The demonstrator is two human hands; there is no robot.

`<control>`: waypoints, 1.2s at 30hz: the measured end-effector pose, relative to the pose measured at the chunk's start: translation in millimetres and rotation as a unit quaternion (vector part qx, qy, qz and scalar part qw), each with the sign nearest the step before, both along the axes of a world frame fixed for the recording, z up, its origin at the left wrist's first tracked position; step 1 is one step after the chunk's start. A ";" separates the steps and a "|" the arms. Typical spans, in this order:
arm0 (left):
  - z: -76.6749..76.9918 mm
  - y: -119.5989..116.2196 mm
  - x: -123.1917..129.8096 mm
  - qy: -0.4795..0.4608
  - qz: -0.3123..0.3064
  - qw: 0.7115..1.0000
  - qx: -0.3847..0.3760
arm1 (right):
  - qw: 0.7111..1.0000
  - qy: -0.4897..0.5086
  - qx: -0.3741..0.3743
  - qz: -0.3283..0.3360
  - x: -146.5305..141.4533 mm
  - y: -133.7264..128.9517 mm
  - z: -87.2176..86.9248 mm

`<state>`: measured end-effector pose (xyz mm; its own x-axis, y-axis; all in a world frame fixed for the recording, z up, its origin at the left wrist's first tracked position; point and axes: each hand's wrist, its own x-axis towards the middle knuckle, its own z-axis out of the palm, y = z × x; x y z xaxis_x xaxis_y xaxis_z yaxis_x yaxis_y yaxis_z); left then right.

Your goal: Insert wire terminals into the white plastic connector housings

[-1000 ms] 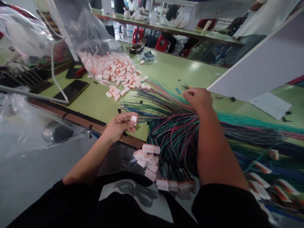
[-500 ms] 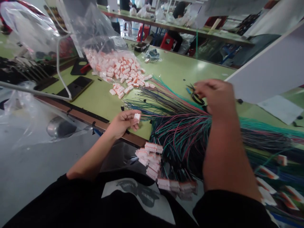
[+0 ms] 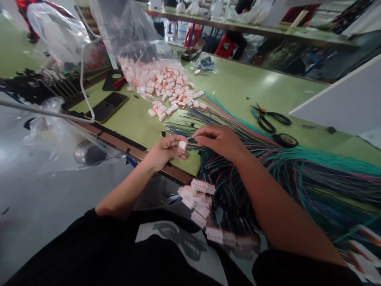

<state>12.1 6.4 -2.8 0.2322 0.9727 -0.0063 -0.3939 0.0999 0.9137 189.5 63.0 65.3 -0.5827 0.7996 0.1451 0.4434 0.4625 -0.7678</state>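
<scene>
My left hand [image 3: 168, 152] pinches a small white connector [image 3: 182, 145] between thumb and fingers near the table's front edge. Just to its right, my right hand [image 3: 214, 140] is closed at the fingertips on a thin wire end [image 3: 191, 138], close to the connector. Whether the wire touches the connector cannot be made out. A long bundle of green, pink and dark wires [image 3: 285, 163] runs beneath and beyond my right forearm. White and orange connectors [image 3: 203, 186] on wires hang over the front edge, below my hands.
Loose connectors [image 3: 169, 81] spill from a clear plastic bag [image 3: 139, 43]. A phone [image 3: 108, 106] lies at the left beside a metal rod [image 3: 82, 79]. Black scissors [image 3: 268, 118] and a tape roll [image 3: 285, 140] lie behind the wires. A white panel [image 3: 342, 95] stands at the right.
My right hand has moved left and down from near the scissors to beside my left hand, and now has a wire end at its fingertips. The view has shifted slightly.
</scene>
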 end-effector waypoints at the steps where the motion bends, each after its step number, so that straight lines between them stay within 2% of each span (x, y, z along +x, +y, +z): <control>1: 0.4 -0.2 0.0 0.003 0.001 1.000 0.001 | 1.000 -0.008 0.015 -0.006 1.1 -0.4 1.6; 7: 3.9 -1.3 0.3 0.014 0.008 1.000 -0.001 | 0.993 -0.076 0.086 -0.011 1.1 -3.8 5.1; 21: 0.1 -1.3 1.7 0.022 0.023 0.999 0.020 | 0.966 -0.187 0.161 -0.078 -16.8 -17.3 -1.2; 26: 0.1 -3.4 3.0 0.048 0.032 0.997 0.042 | 0.974 -0.156 0.148 -0.070 -20.6 -18.8 -10.5; 32: 0.5 -4.4 3.9 0.039 0.046 0.997 0.045 | 0.995 -0.085 0.057 -0.017 -13.8 -12.1 -7.3; 36: -0.1 -3.9 4.4 0.050 0.055 0.997 0.033 | 0.993 -0.093 0.071 -0.022 -13.2 -11.5 -7.3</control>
